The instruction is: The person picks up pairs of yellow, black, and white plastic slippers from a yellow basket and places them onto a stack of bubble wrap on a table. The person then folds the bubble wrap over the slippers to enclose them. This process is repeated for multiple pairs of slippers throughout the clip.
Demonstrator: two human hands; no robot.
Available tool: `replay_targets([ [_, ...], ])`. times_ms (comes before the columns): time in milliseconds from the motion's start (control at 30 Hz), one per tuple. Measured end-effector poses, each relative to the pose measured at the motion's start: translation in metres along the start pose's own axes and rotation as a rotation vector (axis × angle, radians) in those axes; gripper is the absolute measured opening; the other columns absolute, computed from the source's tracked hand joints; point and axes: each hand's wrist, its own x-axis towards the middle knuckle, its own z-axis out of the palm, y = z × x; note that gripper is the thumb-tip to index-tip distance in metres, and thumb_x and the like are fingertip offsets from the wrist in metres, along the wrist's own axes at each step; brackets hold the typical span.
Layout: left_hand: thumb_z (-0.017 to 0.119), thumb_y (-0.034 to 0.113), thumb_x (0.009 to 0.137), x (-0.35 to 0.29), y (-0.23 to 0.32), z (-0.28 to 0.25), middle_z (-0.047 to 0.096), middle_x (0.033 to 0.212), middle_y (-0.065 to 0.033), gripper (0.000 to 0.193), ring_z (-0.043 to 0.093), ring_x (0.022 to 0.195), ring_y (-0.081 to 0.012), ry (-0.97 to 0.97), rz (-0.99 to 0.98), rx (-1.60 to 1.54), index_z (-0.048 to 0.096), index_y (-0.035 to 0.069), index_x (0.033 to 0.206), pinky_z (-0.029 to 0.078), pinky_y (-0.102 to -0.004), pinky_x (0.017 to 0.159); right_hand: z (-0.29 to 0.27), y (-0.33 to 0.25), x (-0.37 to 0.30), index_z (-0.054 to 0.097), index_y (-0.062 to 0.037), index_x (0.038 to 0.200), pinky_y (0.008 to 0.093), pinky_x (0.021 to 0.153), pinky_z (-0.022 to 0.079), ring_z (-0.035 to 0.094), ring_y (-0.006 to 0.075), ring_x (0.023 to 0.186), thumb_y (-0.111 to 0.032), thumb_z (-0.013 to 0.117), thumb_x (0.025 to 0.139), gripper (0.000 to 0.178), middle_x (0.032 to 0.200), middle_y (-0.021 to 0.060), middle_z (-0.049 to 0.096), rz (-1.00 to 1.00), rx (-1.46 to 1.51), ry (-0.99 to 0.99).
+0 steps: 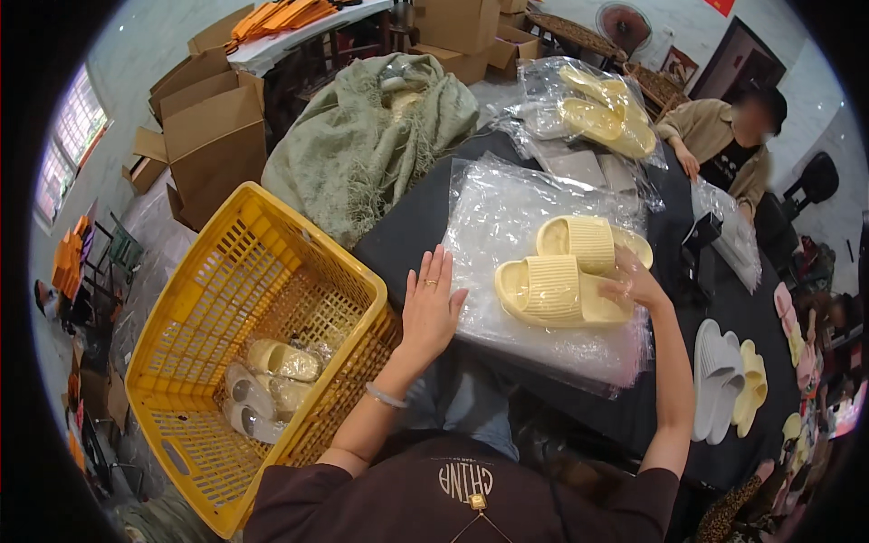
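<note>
A pair of pale yellow slide slippers point(554, 282) with ribbed straps lies side by side on a stack of clear plastic bags point(493, 213). My right hand point(635, 282) is at their heel ends, its fingers bent around the edge of the slippers. My left hand point(431, 303) is flat with its fingers stretched out and holds nothing. It hovers by the left edge of the bag stack, between the slippers and a yellow plastic crate point(195, 339).
Bagged slippers point(270, 385) lie in the crate. Behind the table is a green cloth sack point(362, 136); more yellow slippers point(606, 118) lie on plastic at the back. Grey slippers point(715, 380) stand at the right edge. A co-worker point(724, 149) handles bags across the table.
</note>
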Motion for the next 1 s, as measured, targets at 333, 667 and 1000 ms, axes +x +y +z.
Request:
replay_targets([
  [333,0.043,0.036,0.093,0.003,-0.014,0.016,0.021,0.150,-0.0119,0.058,0.019,0.139,-0.0302,-0.134,0.065,0.094,0.029,0.009,0.142,0.015,-0.0546,0.108,0.047,-0.017,0.043,0.058,-0.0121,0.120,0.0418,0.109,0.023,0.034,0.0323,0.128,-0.041,0.068,0.075,0.054,0.133,0.0139,0.047,-0.215,-0.088,0.003],
  [667,0.047,0.034,0.091,0.007,-0.011,0.008,0.027,0.148,-0.0101,0.054,0.021,0.138,-0.0264,-0.079,0.170,0.220,0.037,0.010,0.138,0.015,-0.0529,0.109,-0.055,0.020,-0.047,0.064,-0.0034,0.101,0.0413,0.089,0.042,0.056,0.0341,0.099,-0.013,0.063,0.073,0.029,0.104,0.0162,0.063,0.042,-0.258,0.403],
  [1000,0.054,0.019,0.089,0.015,-0.004,0.000,0.045,0.137,-0.0110,0.044,0.037,0.130,-0.0257,0.009,0.287,0.135,0.046,0.007,0.130,0.022,-0.0485,0.107,-0.179,0.047,-0.186,0.062,0.0011,0.104,0.0340,0.077,0.046,0.062,0.0226,0.086,-0.019,0.060,0.083,0.029,0.097,0.0145,0.066,0.528,-0.056,1.281],
])
